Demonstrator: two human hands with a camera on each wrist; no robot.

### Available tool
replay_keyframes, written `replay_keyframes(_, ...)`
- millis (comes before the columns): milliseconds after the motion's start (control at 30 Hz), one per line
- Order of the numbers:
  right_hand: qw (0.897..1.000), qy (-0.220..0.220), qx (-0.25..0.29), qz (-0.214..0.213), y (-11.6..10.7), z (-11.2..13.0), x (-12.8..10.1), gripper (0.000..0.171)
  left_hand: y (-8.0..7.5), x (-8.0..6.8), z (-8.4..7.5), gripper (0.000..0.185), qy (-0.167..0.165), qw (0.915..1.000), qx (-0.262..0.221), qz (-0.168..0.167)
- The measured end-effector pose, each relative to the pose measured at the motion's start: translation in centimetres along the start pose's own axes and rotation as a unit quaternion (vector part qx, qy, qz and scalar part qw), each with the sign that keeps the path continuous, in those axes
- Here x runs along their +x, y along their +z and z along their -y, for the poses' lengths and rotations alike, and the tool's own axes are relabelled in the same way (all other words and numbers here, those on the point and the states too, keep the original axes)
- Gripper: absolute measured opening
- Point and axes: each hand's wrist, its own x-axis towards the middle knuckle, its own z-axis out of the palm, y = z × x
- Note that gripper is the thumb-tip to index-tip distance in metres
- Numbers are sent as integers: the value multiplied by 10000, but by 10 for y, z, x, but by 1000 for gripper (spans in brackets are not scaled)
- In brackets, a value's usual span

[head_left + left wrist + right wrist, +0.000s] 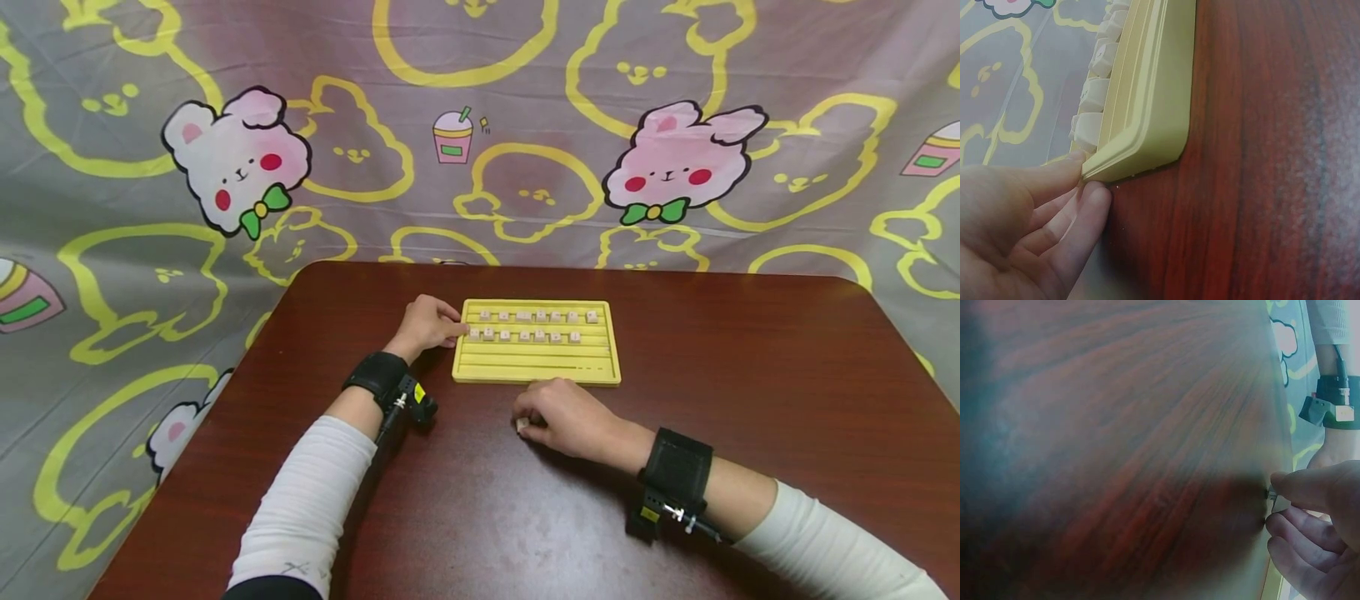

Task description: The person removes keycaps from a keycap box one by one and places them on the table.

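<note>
A yellow ridged tray [540,372] lies on the table, bearing two rows of small white keycaps [540,336] with dark marks. At its left end my left hand [427,325] pinches the rim, thumb on top and a finger low against the outer side. The left wrist view shows this grip on the tray's corner [1154,147] close up. In front of the tray, my right hand [566,417] holds a small white keycap [522,426] between thumb and fingers, low over the table. Fingers hide part of that keycap [1281,504] in the right wrist view.
The brown wooden table [450,500] extends around the tray on all sides. Behind it hangs a grey cloth [525,108] with yellow outlines and cartoon animals. Black straps [677,471] with small cameras sit on both wrists.
</note>
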Motion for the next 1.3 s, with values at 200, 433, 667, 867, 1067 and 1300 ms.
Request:
replay_keyframes(200, 10000, 4, -25, -24, 0, 0, -1, 8, 0, 1, 1, 34, 6, 10000, 5, -4)
replay_keyframes(433, 10000, 17, -1, -14, 0, 0, -1, 9, 0, 1, 1, 35, -37, 10000, -41, 24)
replay_keyframes(667, 9999, 92, -16, 46, 0, -1, -2, 12, 1, 1, 1, 34, -43, 10000, -29, 18)
replay_keyframes(867, 9999, 100, -8, 59, 0, -1, -2, 12, 1, 1, 0, 32, -2, 10000, 16, -22)
replay_keyframes(1067, 10000, 69, 37, 27, -1, -1, -2, 12, 0, 0, 0, 31, 64, 10000, 13, -21)
replay_keyframes(1300, 10000, 62, 29, 2, 0, -2, -3, 13, 0, 1, -1, 31, -5, 10000, -4, -36)
